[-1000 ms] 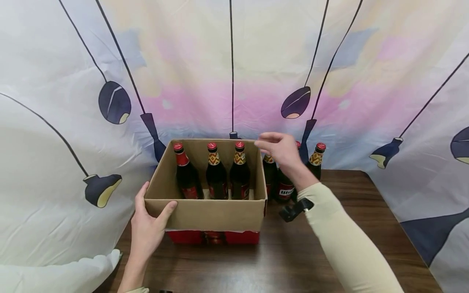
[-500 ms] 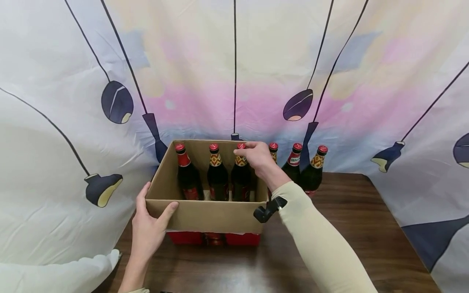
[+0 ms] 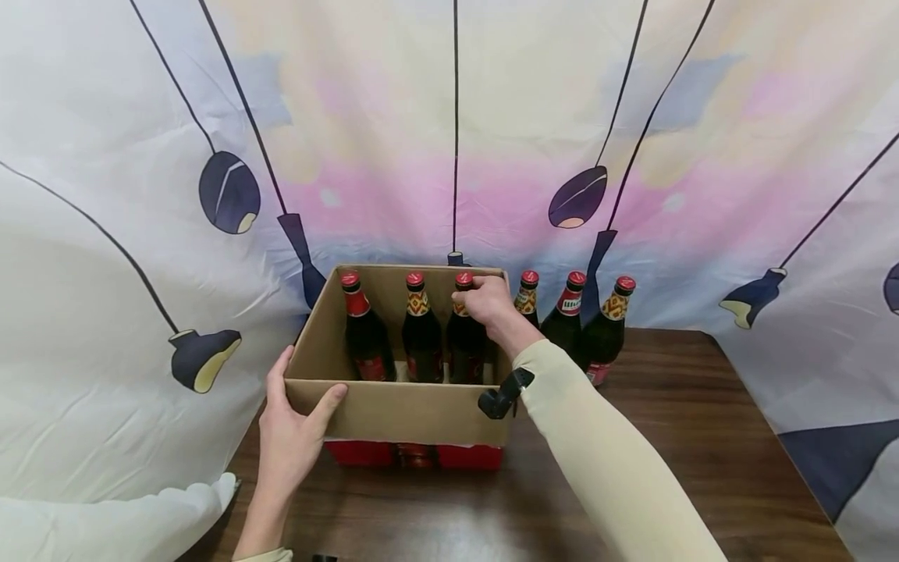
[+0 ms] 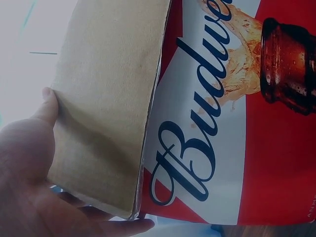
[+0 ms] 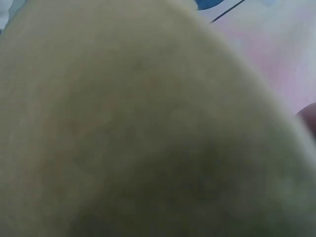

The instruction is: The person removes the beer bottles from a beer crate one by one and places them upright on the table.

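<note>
An open cardboard box [image 3: 407, 411] with a red lower part stands on the table. My left hand [image 3: 291, 437] grips its front left corner, thumb over the front flap. The left wrist view shows that hand [image 4: 27, 168] around the brown flap [image 4: 106, 98], beside the printed Budweiser panel [image 4: 212, 163]. Inside the box, three dark bottles with red caps stand in a row. At the rightmost one, a bottle [image 3: 465, 347] with a patterned neck label, my right hand [image 3: 497, 308] pinches the neck just under the cap. A blurred surface [image 5: 138, 108] fills most of the right wrist view.
Right of the box stand three more bottles: one [image 3: 527, 300] partly behind my hand, one [image 3: 564, 318] with a red neck label, and one [image 3: 607, 332] with a patterned label. A printed curtain [image 3: 393, 140] hangs behind the wooden table [image 3: 688, 406].
My right hand has come left from above the bottles outside the box to the rightmost bottle inside, and its fingers have closed on the neck. The left hand keeps its grip.
</note>
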The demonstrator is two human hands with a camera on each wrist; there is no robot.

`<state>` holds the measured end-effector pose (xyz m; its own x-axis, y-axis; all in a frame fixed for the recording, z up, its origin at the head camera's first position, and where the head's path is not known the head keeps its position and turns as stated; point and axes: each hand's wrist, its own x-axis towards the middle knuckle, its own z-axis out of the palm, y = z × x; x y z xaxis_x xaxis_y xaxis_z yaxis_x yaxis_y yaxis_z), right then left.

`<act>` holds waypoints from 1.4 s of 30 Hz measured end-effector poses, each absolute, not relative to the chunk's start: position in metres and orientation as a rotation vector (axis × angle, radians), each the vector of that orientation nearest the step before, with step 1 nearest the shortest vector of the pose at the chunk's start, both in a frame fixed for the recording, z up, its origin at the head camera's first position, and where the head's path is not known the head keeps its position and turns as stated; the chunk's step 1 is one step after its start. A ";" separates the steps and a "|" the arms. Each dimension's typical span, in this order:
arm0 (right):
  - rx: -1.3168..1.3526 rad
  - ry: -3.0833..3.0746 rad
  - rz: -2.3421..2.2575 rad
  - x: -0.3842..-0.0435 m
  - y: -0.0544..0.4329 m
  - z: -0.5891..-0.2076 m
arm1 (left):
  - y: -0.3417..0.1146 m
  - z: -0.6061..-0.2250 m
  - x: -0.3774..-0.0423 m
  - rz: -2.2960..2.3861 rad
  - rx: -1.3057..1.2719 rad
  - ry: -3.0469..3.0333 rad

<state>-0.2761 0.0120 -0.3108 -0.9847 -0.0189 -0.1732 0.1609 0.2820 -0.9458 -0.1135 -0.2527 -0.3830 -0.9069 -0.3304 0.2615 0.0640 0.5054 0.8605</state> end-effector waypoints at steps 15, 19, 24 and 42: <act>0.048 2.543 -1.853 -0.268 0.011 -0.317 | -0.252 -0.383 -0.112 -1.385 0.214 -2.366; -0.015 2.542 -1.937 -0.266 0.012 -0.317 | -0.252 -0.385 -0.113 -1.373 0.208 -2.368; -0.069 2.531 -1.979 -0.262 0.011 -0.308 | -0.253 -0.385 -0.114 -1.358 0.211 -2.369; -0.263 2.423 -2.217 -0.246 0.040 -0.230 | -0.254 -0.384 -0.114 -1.366 0.210 -2.371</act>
<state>-0.2460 0.0405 -0.2299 -0.9757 -0.0144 0.2188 -0.2192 0.0869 -0.9718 -0.1138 -0.2536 -0.3838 -0.9111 -0.3194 0.2606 0.0652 0.5125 0.8562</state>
